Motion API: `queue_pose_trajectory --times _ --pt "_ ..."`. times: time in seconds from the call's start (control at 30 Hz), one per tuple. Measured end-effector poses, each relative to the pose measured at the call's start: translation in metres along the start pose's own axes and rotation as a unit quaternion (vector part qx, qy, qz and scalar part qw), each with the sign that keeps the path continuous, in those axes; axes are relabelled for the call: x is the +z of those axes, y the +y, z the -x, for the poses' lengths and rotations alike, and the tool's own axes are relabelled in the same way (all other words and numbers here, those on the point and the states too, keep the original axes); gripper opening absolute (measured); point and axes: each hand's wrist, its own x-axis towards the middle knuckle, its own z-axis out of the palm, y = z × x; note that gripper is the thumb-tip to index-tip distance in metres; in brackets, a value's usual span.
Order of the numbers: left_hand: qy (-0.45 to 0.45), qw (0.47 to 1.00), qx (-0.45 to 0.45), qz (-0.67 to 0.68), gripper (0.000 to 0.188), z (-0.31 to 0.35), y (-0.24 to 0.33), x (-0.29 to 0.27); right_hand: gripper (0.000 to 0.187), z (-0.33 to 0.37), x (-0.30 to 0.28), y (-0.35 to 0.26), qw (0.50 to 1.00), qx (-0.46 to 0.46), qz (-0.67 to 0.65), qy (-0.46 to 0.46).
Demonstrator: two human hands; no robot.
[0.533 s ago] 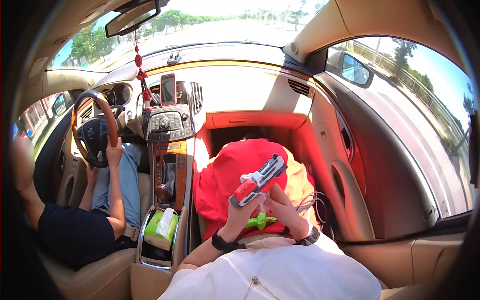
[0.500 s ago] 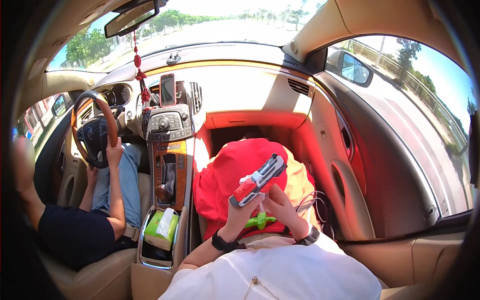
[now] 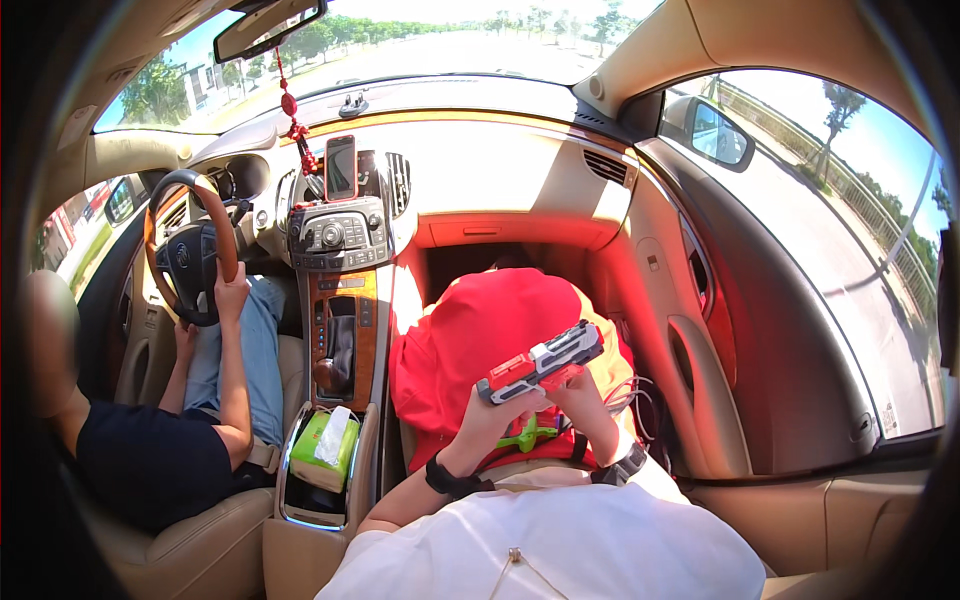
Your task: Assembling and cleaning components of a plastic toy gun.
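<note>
I hold a grey, white and red toy gun [image 3: 545, 358] tilted over my lap, its far end pointing up and to the right. My left hand [image 3: 490, 418] is closed round its lower left end. My right hand [image 3: 585, 405] grips its underside, near a red part by the fingers. A bright green plastic piece [image 3: 528, 434] lies just below the hands; whether it joins the toy cannot be seen. Under everything spreads a red cloth item [image 3: 490, 315]. Both my wrists carry dark bands.
To my left a driver [image 3: 150, 455] has hands on the steering wheel [image 3: 187, 258]. Between us the console holds a green tissue pack [image 3: 325, 448] and a gear lever [image 3: 338, 360]. A phone [image 3: 341, 168] stands on the dashboard. A pale cable [image 3: 640, 395] loops beside the door [image 3: 690, 400].
The toy gun has swung to a flatter angle and shifted right and lower, both my hands moving with it. The roadside outside the window has shifted.
</note>
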Motion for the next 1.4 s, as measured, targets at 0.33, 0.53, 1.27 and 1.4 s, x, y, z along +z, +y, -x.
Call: queue_pose_trajectory --times 0.33,0.53,1.27,1.4 --pt "-0.016 0.996 -0.021 0.086 0.012 0.002 0.004 -0.002 0.045 -0.001 -0.005 -0.010 1.000 -0.006 0.009 -0.020" --pt "-0.033 0.995 -0.065 0.073 0.012 -0.006 0.007 -0.006 0.039 0.000 -0.014 0.010 1.000 0.008 -0.022 -0.010" --pt "0.064 0.996 0.032 0.059 0.008 -0.005 0.000 -0.017 0.019 -0.003 0.009 -0.006 0.922 0.231 -0.249 -0.184" --pt "0.068 0.995 0.065 0.016 0.011 -0.011 -0.004 -0.017 0.013 -0.006 -0.016 0.003 0.940 0.198 -0.249 -0.124"
